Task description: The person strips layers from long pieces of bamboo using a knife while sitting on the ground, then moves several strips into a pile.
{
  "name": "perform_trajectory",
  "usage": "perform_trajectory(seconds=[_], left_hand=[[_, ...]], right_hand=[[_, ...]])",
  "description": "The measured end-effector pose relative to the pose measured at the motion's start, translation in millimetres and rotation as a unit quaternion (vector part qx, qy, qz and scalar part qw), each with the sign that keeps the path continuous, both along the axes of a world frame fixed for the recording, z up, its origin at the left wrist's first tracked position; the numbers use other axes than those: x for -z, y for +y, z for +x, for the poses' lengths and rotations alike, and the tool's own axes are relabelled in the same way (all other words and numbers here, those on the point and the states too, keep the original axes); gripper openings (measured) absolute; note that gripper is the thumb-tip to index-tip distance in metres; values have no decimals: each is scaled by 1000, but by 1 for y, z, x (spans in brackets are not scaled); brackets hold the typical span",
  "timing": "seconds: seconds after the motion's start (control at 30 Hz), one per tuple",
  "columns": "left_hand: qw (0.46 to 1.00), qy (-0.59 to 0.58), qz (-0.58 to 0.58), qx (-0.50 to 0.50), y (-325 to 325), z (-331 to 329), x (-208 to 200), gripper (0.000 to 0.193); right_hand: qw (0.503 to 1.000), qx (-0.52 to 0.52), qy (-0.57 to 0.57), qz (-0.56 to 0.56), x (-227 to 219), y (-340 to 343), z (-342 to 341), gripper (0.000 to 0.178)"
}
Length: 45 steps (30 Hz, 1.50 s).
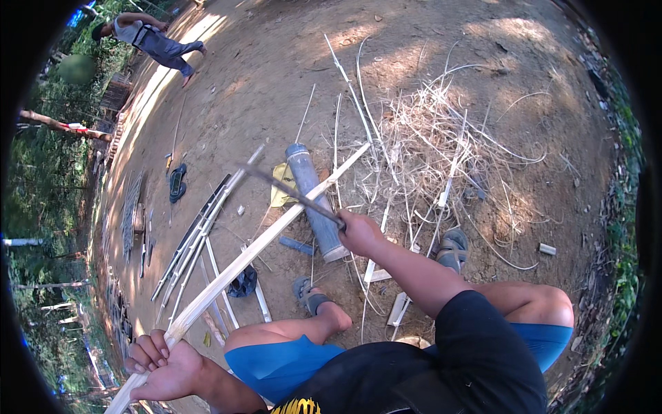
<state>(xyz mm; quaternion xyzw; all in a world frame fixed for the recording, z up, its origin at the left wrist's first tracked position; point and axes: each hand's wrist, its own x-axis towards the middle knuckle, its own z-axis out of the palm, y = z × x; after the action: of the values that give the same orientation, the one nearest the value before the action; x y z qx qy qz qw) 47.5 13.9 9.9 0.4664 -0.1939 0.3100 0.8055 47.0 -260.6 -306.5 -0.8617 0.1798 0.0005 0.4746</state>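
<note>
Left hand (165,366): fingers are closing around the lower end of a long, pale, split wooden strip (241,266). The strip is slanting from lower left to upper centre, passing above a thick grey-green cylinder (314,196) lying on the brown dirt ground (248,96); contact between the two cannot be told.

Right hand (362,233): fingers are wrapping the near end of a long, narrow, dark blade-like tool (276,185). The tool is pointing to the upper left and crossing over the strip; whether it is touching cannot be told.

Surroundings: a flat yellow piece (281,190) is lying just beside the cylinder. Thin pale poles (200,238) are lying to its left. A tangled heap of pale, curly shavings (427,138) is spreading to its right. Another person (155,45) is standing well apart, upper left.
</note>
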Motion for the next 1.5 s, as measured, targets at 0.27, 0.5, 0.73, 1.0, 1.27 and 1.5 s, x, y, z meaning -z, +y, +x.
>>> perform_trajectory(seconds=[0.27, 0.5, 0.73, 1.0, 1.27, 1.5], left_hand=[[1000, 2, -6, 2, 1, 3, 1, 66], [999, 19, -4, -39, 6, 3, -6, 74], [992, -38, 42, 108, 5, 10, -7, 74], [988, -38, 38, 141, 18, 21, -6, 73], [990, -22, 76, 116, 33, 30, -14, 77], [994, 20, 68, 80, 45, 59, -17, 80]], right_hand=[[999, 4, 28, 16, 3, 4, 0, 22], [998, 5, 52, 43, 6, -13, -5, 23], [999, -32, 13, 13, 9, -24, 16, 24], [998, -47, 46, 15, 0, -37, 12, 23], [986, 31, 159, 45, 38, -72, 26, 24], [998, -18, 61, 1, 52, -61, 33, 21]])
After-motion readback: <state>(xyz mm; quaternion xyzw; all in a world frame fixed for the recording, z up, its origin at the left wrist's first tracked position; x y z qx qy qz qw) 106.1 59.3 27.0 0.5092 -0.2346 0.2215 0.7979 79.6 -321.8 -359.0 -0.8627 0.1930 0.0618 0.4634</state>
